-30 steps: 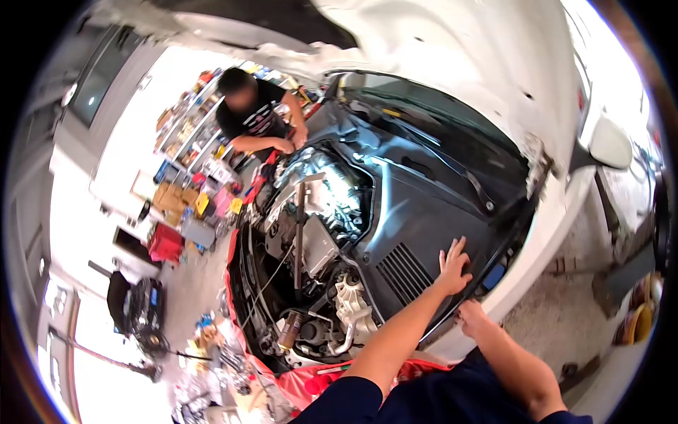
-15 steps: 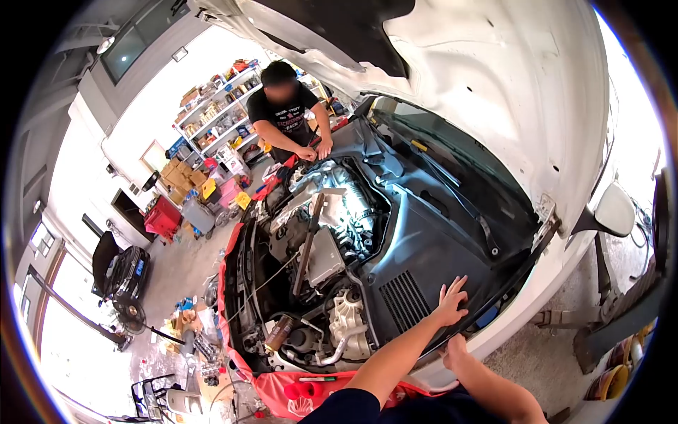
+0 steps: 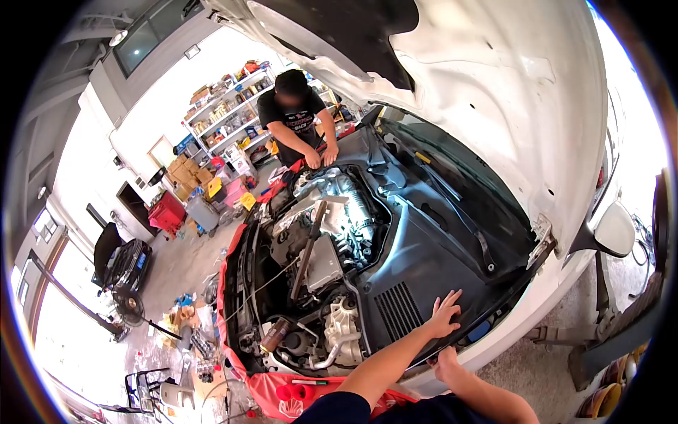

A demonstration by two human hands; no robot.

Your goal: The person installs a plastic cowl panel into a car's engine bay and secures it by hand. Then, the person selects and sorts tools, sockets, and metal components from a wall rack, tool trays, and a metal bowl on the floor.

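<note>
My left hand [image 3: 443, 315] lies with its fingers spread on the black plastic cowl cover [image 3: 452, 247], to the right of its slotted vent [image 3: 399, 311]. Close below it, my right hand [image 3: 443, 364] is at the cover's outer edge beside the white fender [image 3: 512, 340]; its fingers look bent, and what they hold, if anything, is hidden. The open engine bay lies to the left, with a brown can [image 3: 275, 335] near the white reservoir [image 3: 342, 326] and a long dark bar [image 3: 308, 251] across the engine.
Across the car, a co-worker [image 3: 293, 116] leans in with both hands at the far edge. The raised white hood [image 3: 508, 92] hangs overhead. A red fender cover [image 3: 282, 397] drapes the front edge. Shelves, boxes, a fan [image 3: 128, 302] and floor clutter stand at left; a lift arm [image 3: 621, 339] is at right.
The view has shifted, so the car and co-worker sit differently in it. Both my hands have slid slightly towards the front along the cover's edge, with my left hand still spread.
</note>
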